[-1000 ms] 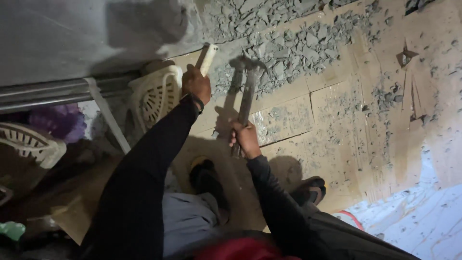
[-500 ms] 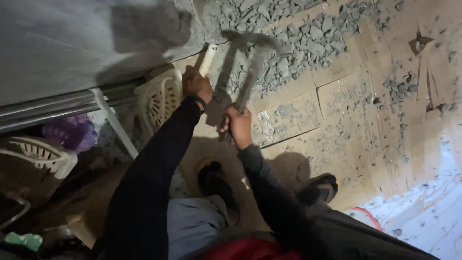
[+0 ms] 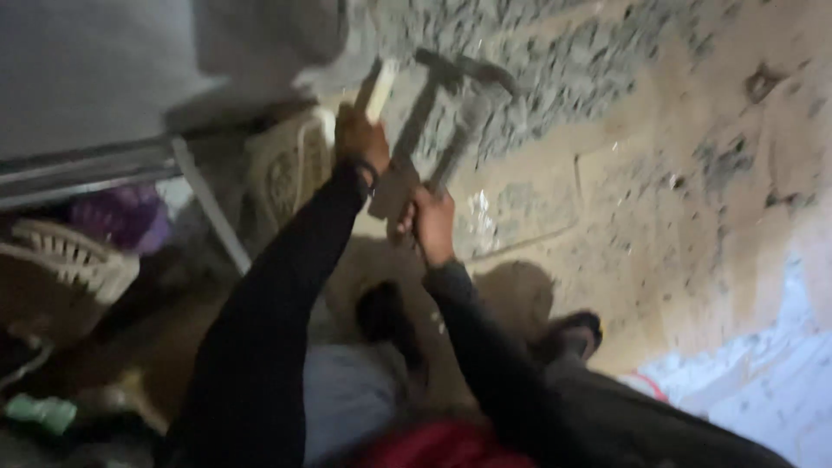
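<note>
Left hand [image 3: 360, 139]: closed in a fist around a pale wooden stick [image 3: 378, 87]. The stick stands up out of the fist and leans a little to the right.
Right hand [image 3: 431, 221]: closed around the lower end of a hammer [image 3: 425, 113], fingers wrapped on the handle. The picture is blurred here, so I cannot tell the exact grip.
Hammer: the handle goes up and a little to the right from the right hand. The dark metal head is at the top, over the grey gravel [image 3: 555, 61]. Beside the handle there is a dark shadow of the same shape on the ground.
Hands together: they are near each other but apart – the left one is higher and more to the left.
Sleeves: both arms are in dark long sleeves and reach up from the bottom of the view.
Ground: sandy brown sheets like flat cardboard [image 3: 624, 199] lie under the hands, with gravel scattered over them.
Feet: two dark shoes are below the hands – one [image 3: 386, 316] between the arms, the other [image 3: 568, 334] to the right.
Left side: a white plastic basket [image 3: 290, 165] is just beside the left arm. A grey metal bar [image 3: 95, 169] runs across behind it, and something purple [image 3: 130, 217] is under the bar.
Bottom left: a small green thing [image 3: 39, 412], too blurred to say what it is.
</note>
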